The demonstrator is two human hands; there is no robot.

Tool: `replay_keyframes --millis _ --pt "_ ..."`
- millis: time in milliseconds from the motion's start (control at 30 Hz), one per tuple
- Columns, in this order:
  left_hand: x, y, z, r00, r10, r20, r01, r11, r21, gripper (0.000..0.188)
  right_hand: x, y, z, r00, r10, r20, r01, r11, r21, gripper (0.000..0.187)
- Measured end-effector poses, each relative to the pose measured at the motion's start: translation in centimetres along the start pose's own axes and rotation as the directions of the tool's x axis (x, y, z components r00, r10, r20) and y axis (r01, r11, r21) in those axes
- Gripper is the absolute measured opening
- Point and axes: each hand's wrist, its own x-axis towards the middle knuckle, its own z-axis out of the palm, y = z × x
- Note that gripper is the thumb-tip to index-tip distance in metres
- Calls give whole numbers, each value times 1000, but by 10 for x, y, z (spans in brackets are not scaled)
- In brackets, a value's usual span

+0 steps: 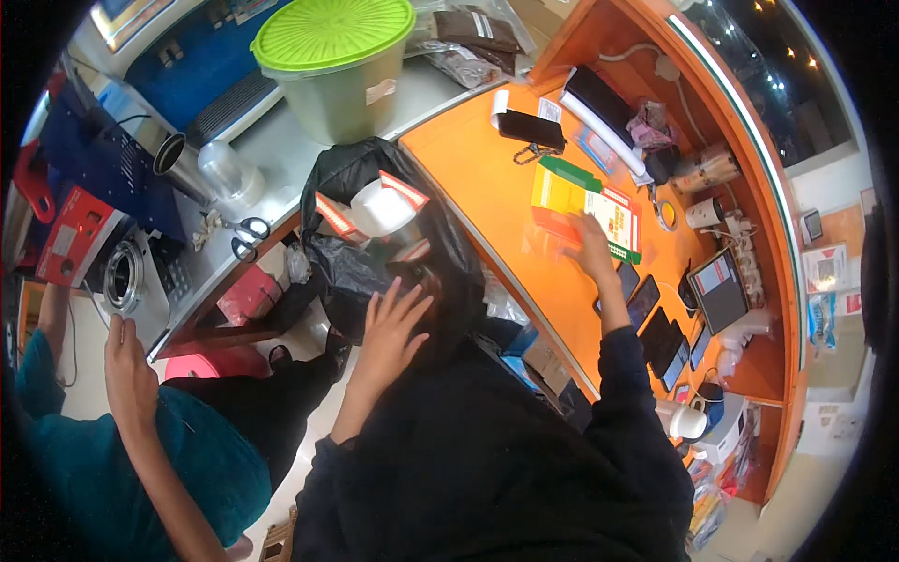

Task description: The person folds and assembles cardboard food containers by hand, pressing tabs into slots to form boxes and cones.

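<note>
My left hand (389, 323) is spread open, palm down, with nothing in it, just in front of a black plastic bag (449, 253). In the bag's mouth stands a white round container (382, 208), with red-and-white carton flaps (405, 192) sticking up around it. On the orange counter (468, 150) my right hand (592, 251) is at the near edge of a yellow, red and green carton (613, 223). Its fingers look apart and seem to touch the carton rather than wrap it; the underside of the hand is hidden.
Several phones (667, 347) and a small tablet (718, 290) lie right of my right arm. Scissors (249, 239) and a green-lidded bucket (337, 75) are on the grey counter. At left, a person in a teal top (187, 459) has a hand (131, 375) beside a silver appliance (131, 281).
</note>
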Motion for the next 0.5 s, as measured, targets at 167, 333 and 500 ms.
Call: replay_keyframes --millis 167,333,500 --pt "14 8 14 985 -38 168 17 992 125 45 8 25 30 999 -31 10 30 994 110 54" --pt "13 13 20 981 -166 102 153 981 123 41 15 36 29 990 -143 8 141 984 109 37" --pt "17 30 21 976 -208 65 203 976 75 41 14 43 43 961 -273 38 275 943 -187 24"
